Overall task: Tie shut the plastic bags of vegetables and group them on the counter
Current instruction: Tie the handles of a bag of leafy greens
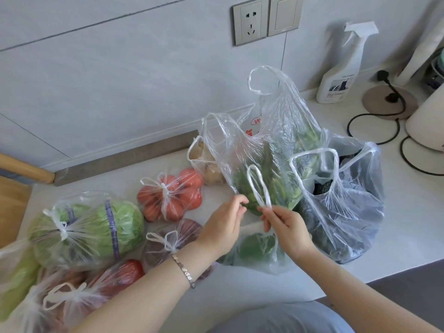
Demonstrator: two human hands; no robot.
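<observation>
Head view of a counter (408, 224) with plastic bags of vegetables. The right hand (288, 229) pinches the base of a twisted handle loop (265, 189) between thumb and fingertips, and the loop stands upright above it. The left hand (223, 227), wearing a bracelet (185, 270), is just beside it with its fingers curled at the edge of the film; whether it grips any plastic cannot be told. Under both hands lies the bag of green vegetables (254, 248), its mouth not yet knotted. Behind it stands a tall bag of leafy greens (271, 164), open, with one handle raised near the wall. To its right is a large open bag of dark vegetables (343, 212), and to its left a small open bag of potatoes (206, 164). Four knotted bags are grouped at left: tomatoes (173, 195), a cabbage (89, 229), purple onions (173, 239) and, nearest the counter's front edge, red produce (115, 277). A spray bottle (341, 68) and a black cord (384, 116) lie at far right, below a wall socket (251, 22).
</observation>
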